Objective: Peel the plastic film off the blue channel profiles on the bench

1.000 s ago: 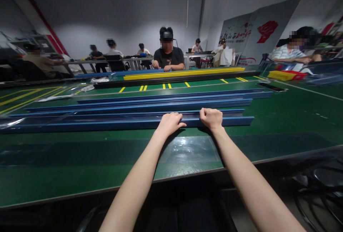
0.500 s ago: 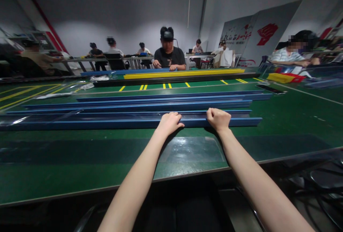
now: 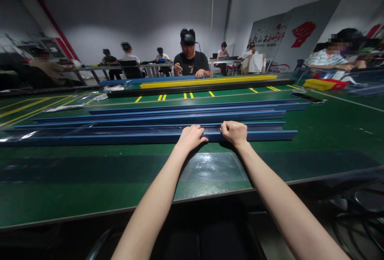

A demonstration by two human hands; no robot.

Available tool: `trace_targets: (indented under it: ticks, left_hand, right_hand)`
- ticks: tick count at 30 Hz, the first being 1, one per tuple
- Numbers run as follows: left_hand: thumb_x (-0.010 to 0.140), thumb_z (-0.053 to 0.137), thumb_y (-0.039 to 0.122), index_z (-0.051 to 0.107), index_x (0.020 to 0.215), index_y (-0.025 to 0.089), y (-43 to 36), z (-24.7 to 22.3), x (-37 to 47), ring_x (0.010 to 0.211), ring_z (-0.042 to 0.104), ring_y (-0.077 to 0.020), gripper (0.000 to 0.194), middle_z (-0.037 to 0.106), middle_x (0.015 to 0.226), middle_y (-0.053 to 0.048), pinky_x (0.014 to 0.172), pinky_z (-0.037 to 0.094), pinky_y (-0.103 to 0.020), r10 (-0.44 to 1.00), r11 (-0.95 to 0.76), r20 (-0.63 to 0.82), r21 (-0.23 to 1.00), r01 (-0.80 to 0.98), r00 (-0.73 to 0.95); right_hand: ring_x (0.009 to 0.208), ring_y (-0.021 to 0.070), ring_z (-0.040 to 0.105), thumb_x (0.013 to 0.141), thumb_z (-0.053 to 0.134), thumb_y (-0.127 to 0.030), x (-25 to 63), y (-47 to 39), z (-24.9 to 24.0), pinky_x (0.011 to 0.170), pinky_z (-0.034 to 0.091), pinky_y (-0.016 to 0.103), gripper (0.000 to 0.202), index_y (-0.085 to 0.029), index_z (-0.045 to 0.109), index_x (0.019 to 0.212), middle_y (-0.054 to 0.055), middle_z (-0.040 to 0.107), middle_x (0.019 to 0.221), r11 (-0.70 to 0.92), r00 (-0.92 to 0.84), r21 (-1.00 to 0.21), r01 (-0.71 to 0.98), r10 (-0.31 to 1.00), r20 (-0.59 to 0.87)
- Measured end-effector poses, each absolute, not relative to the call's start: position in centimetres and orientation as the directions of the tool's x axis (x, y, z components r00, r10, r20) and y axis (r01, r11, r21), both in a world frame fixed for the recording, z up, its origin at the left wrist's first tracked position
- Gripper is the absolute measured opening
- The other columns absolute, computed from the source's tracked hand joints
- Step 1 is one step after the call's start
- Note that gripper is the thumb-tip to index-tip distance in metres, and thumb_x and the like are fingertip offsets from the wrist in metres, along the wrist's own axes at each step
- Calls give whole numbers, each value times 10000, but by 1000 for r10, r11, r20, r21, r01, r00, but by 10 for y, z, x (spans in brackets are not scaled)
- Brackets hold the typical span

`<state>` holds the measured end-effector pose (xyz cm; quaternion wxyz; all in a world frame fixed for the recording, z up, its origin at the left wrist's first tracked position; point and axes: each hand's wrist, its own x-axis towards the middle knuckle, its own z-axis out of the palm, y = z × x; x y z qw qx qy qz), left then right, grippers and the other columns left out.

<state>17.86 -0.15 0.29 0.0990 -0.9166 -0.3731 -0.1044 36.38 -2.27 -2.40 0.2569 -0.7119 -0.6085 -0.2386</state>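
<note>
A long blue channel strip (image 3: 120,137) lies across the green table, with clear plastic film along its trough. My left hand (image 3: 192,137) is closed over the strip's near edge, thumb on the near side and fingers curled inside. Just right of it, my right hand (image 3: 235,133) is curled into a fist over the same strip, and what its fingers hold, if anything, is hidden. The two hands are a short gap apart. Behind this strip lie more blue strips (image 3: 210,117), parallel to it. A clear plastic sheet (image 3: 210,166) lies flat between my forearms and beyond them.
Farther back are a yellow strip (image 3: 210,81), a black strip (image 3: 222,87), a phone (image 3: 309,98) and a yellow tray (image 3: 319,85). A person (image 3: 190,58) sits across the table (image 3: 120,196); others sit around the room. Crumpled plastic (image 3: 100,97) lies at the back left.
My right hand has moved left along the blue strip, closer to my left hand. My left hand stays at nearly the same spot. The view has shifted slightly.
</note>
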Motion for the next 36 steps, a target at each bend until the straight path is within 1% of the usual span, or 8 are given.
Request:
trace_targets:
  ticks: [6, 12, 18, 24, 36]
  left_hand:
    - [762, 538, 466, 581, 894, 167, 0, 1, 179, 912, 536, -199, 330, 602, 953, -47, 763, 423, -284, 620, -729, 314, -110, 676, 719]
    - [755, 576, 403, 575, 850, 173, 1, 0, 179, 901, 528, -185, 249, 605, 927, -32, 746, 423, -267, 577, -761, 316, -129, 636, 753]
    - [772, 565, 370, 569, 806, 183, 0, 0, 181, 889, 551, -181, 191, 630, 906, -23, 721, 421, -258, 580, -767, 298, -112, 631, 758]
    - [793, 524, 400, 571, 822, 197, -1, 2, 181, 826, 594, -193, 211, 650, 863, -38, 653, 418, -260, 630, -733, 261, -113, 671, 731]
    - [808, 479, 435, 577, 879, 215, -1, 2, 181, 823, 599, -199, 251, 643, 870, -52, 648, 412, -257, 668, -706, 225, -109, 700, 709]
  right_hand:
    - [554, 141, 538, 799, 320, -302, 373, -24, -24, 505, 224, 250, 424, -150, 650, 581, 87, 657, 634, -195, 222, -117, 974, 714, 664]
    - [489, 118, 472, 780, 355, -295, 390, -27, -25, 500, 185, 244, 401, -149, 649, 549, 81, 635, 572, -329, 358, -180, 927, 634, 685]
    - [469, 104, 430, 773, 365, -293, 394, -28, -25, 493, 169, 239, 394, -147, 639, 530, 76, 613, 540, -321, 357, -189, 928, 622, 697]
    - [470, 103, 429, 784, 360, -304, 394, -28, -26, 491, 165, 240, 401, -154, 642, 541, 72, 615, 546, -327, 370, -200, 924, 625, 687]
    - [474, 107, 453, 788, 363, -310, 391, -30, -25, 489, 162, 238, 399, -156, 660, 571, 78, 650, 595, -324, 366, -197, 925, 631, 684]
